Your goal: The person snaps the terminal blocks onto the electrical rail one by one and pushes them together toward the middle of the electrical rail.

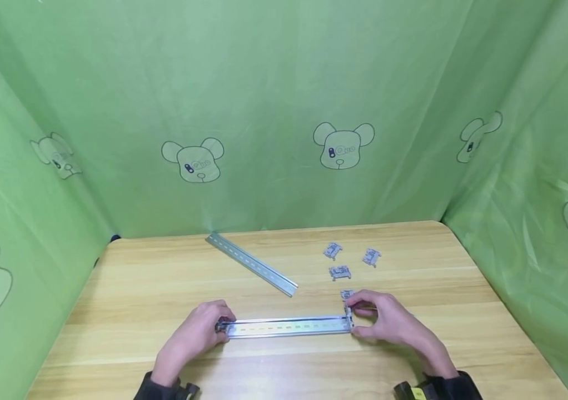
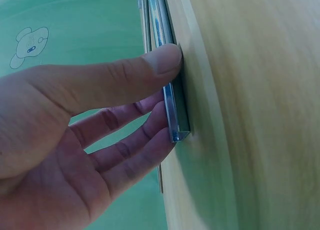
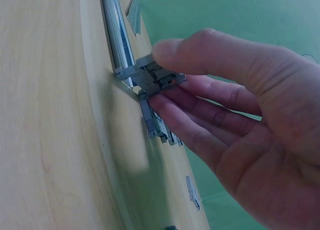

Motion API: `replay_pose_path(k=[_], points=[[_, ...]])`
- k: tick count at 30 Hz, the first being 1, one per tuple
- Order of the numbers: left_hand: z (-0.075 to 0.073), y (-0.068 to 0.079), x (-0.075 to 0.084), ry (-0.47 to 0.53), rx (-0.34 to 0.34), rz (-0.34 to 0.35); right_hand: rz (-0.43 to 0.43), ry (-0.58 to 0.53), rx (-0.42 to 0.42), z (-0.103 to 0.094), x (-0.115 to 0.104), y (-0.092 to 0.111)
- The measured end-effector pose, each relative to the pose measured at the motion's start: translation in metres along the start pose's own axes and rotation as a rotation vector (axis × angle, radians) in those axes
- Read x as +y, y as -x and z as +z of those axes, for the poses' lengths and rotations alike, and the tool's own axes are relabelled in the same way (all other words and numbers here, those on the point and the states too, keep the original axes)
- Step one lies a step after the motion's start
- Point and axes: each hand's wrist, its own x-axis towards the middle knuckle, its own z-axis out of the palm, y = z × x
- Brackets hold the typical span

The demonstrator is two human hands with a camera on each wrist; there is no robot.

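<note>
The left hand (image 1: 203, 326) grips the left end of a long metal rail (image 1: 289, 326), its thumb on one edge and its curled fingers against the other, spread only as wide as the rail. The right hand (image 1: 385, 320) pinches a small grey block (image 3: 146, 80) between thumb and fingertips at the rail's right end, lower right of centre in the head view.

Green cloth (image 1: 264, 72) printed with cartoon animal heads fills the upper frame and both sides. Below it spreads the wooden table (image 1: 159, 272). The held rail runs almost level across the lower middle; whether it is resting flat or slightly raised is unclear. A loose rail (image 1: 252, 263) slants from upper left towards the centre. Right of centre lie three grey blocks (image 1: 340, 272), well apart from the rails, and a fourth block (image 1: 347, 294) is partly covered by the right hand.

The pinched block overlaps the rail's end, but I cannot tell whether it is seated. If it is tilted, pressing could make it skid off or catch on one lip only; a weak left grip could let the rail slide or twist. The knuckles might also nudge the fourth block.

No box or tray shows; the held rail's shallow, slotted channel comes nearest to a container.
</note>
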Motion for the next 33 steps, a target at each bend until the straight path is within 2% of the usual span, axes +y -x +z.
replay_pose_path(k=[9, 16, 22, 29, 33], points=[[-0.0014, -0.0028, -0.0016, -0.018, 0.012, 0.007, -0.004, -0.061, -0.009, -0.0049, 0.0018, -0.0015], [-0.0022, -0.001, -0.001, -0.021, 0.011, 0.0, -0.012, -0.048, 0.004, -0.0012, 0.0023, -0.0035], [-0.0022, 0.0018, -0.0002, -0.03, 0.011, 0.007, 0.013, -0.092, 0.006, 0.0006, 0.0049, -0.0037], [-0.0014, 0.0013, -0.0023, -0.035, 0.011, 0.012, 0.002, -0.015, 0.026, 0.002, 0.0047, -0.0029], [-0.0002, -0.0002, -0.0055, -0.029, 0.004, 0.003, -0.003, -0.041, 0.031, 0.0018, 0.0053, -0.0035]])
